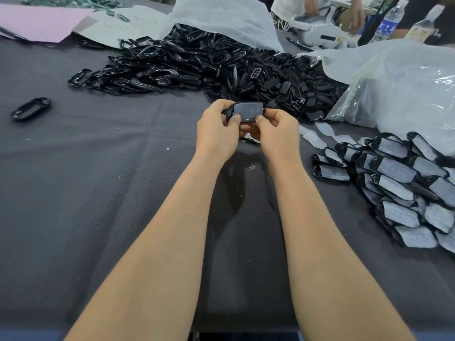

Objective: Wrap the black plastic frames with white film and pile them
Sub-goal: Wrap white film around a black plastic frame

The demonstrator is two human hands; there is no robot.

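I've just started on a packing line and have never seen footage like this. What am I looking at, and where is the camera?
There is no machine here: each grip is a person's bare hand. The single picture comes from a camera worn on the head, looking down along both forearms. The left grip and right grip together pinch one black frame, its face already greyish with film, above a dark cloth-covered table. Beyond lies a heap of bare frames. To the right are a pile of wrapped frames and a clear bag. One loose frame lies far left.
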